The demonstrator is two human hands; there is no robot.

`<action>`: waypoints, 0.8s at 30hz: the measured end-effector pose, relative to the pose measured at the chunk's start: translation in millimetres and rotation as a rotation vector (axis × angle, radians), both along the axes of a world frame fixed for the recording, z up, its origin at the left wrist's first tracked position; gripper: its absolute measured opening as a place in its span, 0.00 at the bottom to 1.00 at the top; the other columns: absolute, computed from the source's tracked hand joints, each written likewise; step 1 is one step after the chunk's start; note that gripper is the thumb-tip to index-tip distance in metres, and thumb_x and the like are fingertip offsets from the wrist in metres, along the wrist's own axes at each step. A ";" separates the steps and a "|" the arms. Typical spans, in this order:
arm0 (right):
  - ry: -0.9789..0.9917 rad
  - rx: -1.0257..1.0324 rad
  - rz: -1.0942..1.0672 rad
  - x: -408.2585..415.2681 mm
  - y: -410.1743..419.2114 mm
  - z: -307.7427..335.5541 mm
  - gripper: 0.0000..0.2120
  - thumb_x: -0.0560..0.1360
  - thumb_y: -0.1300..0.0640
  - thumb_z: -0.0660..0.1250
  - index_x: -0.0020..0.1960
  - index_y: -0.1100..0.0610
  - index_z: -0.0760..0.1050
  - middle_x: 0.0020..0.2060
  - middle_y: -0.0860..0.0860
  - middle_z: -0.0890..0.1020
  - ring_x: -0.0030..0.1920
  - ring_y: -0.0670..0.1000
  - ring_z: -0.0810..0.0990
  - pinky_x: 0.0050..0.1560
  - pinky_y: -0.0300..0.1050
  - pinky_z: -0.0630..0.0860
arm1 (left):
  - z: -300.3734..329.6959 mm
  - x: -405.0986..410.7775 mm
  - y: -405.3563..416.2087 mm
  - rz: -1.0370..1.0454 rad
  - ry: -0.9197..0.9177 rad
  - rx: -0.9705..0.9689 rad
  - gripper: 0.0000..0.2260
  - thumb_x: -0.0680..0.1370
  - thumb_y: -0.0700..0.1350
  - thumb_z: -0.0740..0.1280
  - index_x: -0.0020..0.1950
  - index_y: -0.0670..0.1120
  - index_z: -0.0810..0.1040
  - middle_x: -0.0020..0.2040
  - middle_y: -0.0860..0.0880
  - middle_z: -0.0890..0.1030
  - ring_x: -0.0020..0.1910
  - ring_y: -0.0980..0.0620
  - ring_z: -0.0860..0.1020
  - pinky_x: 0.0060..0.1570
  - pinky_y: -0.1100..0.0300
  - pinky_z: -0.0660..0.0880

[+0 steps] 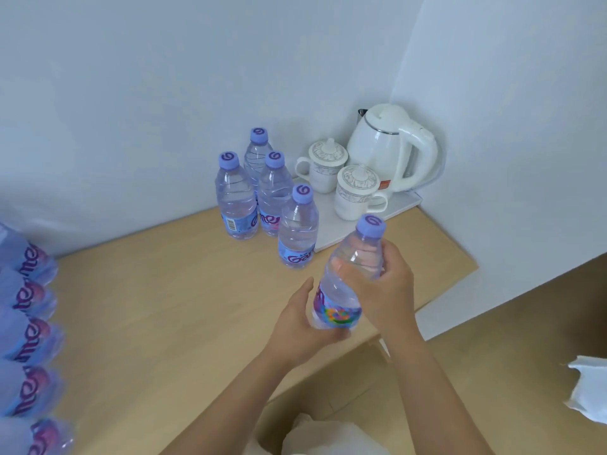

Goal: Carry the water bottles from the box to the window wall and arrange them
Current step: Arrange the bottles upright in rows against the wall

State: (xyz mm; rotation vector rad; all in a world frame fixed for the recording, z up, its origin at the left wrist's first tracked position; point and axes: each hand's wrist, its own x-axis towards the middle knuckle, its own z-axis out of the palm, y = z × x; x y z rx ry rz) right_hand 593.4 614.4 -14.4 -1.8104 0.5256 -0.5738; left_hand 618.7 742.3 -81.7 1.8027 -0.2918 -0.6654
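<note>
Purple-capped bottle tilted above table; right hand fingers wrapped round it, left hand cupping base

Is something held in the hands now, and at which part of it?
Yes, a water bottle. The right hand grips its upper body below the cap; the left hand holds its base.
</note>
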 end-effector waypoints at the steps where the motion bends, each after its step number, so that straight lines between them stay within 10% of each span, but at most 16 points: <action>1: -0.021 0.025 0.047 4.7 7.0 9.2 0.15 0.55 0.42 0.72 0.39 0.45 0.74 0.33 0.39 0.80 0.33 0.38 0.76 0.33 0.27 0.69 | 2.9 -0.6 8.4 0.019 0.019 -0.087 0.36 0.60 0.45 0.79 0.66 0.49 0.71 0.59 0.52 0.79 0.59 0.49 0.78 0.59 0.54 0.74; 7: -0.024 0.128 0.381 48.9 69.9 53.6 0.15 0.61 0.47 0.71 0.46 0.49 0.76 0.38 0.38 0.83 0.40 0.38 0.80 0.40 0.30 0.74 | 28.6 5.7 76.9 0.342 -0.022 -0.275 0.33 0.51 0.48 0.79 0.55 0.45 0.75 0.46 0.52 0.83 0.45 0.52 0.82 0.42 0.56 0.79; 13: 0.051 -0.131 0.609 92.5 149.9 83.3 0.27 0.58 0.31 0.64 0.51 0.43 0.70 0.44 0.38 0.80 0.47 0.37 0.78 0.46 0.38 0.73 | 51.0 17.7 150.2 0.572 -0.110 -0.257 0.28 0.52 0.49 0.77 0.49 0.47 0.76 0.41 0.53 0.83 0.38 0.56 0.81 0.37 0.63 0.77; 19: 0.051 -0.098 0.641 128.7 199.7 86.2 0.19 0.66 0.40 0.71 0.49 0.50 0.76 0.42 0.44 0.82 0.44 0.41 0.80 0.39 0.34 0.72 | 63.5 26.2 188.1 0.901 -0.435 -0.071 0.28 0.56 0.44 0.75 0.47 0.67 0.69 0.46 0.58 0.76 0.44 0.58 0.77 0.38 0.69 0.74; 24: -0.048 -0.002 1.005 144.4 212.4 102.9 0.13 0.61 0.51 0.72 0.43 0.54 0.78 0.36 0.47 0.82 0.39 0.46 0.81 0.39 0.37 0.76 | 62.8 42.4 215.0 0.580 -0.187 -0.425 0.31 0.59 0.33 0.78 0.55 0.54 0.71 0.47 0.56 0.82 0.41 0.59 0.81 0.40 0.66 0.77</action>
